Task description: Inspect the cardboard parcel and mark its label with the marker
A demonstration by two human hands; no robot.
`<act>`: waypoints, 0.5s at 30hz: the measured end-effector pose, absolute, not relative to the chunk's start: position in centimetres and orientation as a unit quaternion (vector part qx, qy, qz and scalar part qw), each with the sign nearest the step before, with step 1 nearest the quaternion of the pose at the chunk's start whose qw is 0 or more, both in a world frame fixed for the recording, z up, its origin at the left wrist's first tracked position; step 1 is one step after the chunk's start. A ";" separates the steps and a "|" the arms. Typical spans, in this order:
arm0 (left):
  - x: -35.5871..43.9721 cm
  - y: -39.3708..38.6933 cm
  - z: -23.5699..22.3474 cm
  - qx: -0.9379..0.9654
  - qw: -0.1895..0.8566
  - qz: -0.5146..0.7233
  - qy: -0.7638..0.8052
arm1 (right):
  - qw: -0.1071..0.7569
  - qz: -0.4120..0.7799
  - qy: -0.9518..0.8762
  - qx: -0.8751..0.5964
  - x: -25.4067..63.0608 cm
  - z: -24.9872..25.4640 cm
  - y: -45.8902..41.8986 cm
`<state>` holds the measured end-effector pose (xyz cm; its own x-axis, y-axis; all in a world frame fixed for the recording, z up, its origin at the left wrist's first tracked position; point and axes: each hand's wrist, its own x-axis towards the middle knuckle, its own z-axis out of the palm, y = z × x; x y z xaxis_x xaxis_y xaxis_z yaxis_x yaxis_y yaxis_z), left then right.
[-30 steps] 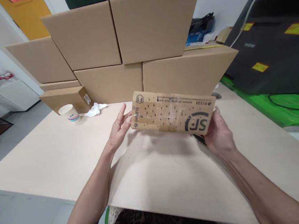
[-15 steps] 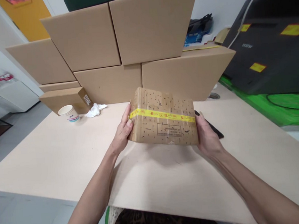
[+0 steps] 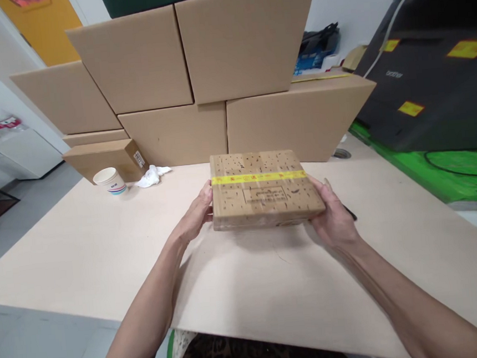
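Now mid-handling: small flat brown cardboard parcel w/ yellow tape band (image 3: 265, 196) held level, taped face up, printed label box just below the tape. Sits over the middle of the pale wooden bench (image 3: 82, 259), a bit toward the far edge; shadow underneath suggests lifted just clear of the surface, though contact at the near edge hard to rule out.

Left hand (image 3: 197, 213) clasped on the parcel's left end, thumb up on the side, fingers tucked under. Right hand (image 3: 329, 218) cupping the right end from below and beside, grip closed on the parcel too. Both grips firm but not squeezing, by the look.

Thin black object (image 3: 350, 212) on the bench just beyond the right hand, mostly hidden; can't tell what it is.

Judged step: parcel steadied two-handed, top face presented. Any set-down calls for keeping it level and staying clear of that black item on the right.

Elsewhere: wall of big plain cartons (image 3: 247, 39) along the far edge; paper cup (image 3: 111, 180) and crumpled white tissue (image 3: 152, 175) near the far-left corner, well apart from the hands; black machine (image 3: 433, 73) off the right edge.
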<state>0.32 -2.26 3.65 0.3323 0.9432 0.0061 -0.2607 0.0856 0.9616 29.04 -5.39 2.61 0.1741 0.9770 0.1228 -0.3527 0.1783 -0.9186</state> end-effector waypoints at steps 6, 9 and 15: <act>0.3 -1.9 4.7 0.401 0.718 0.437 0.364 | 0.624 0.469 -0.495 -0.382 30.0 2.2 -5.3; -0.5 -1.5 4.8 0.367 0.756 0.401 0.364 | 0.608 0.415 -0.565 -0.372 30.9 1.7 -5.4; -0.6 -1.5 3.7 0.419 0.756 0.309 0.396 | 0.604 0.267 -0.633 -0.404 31.5 1.5 -5.8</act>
<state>-0.58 -1.51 3.73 0.4953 0.7996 -0.3396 -0.1358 0.4574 0.8788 31.50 -5.79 1.48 0.0572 0.8336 0.5494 0.1888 0.5313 -0.8258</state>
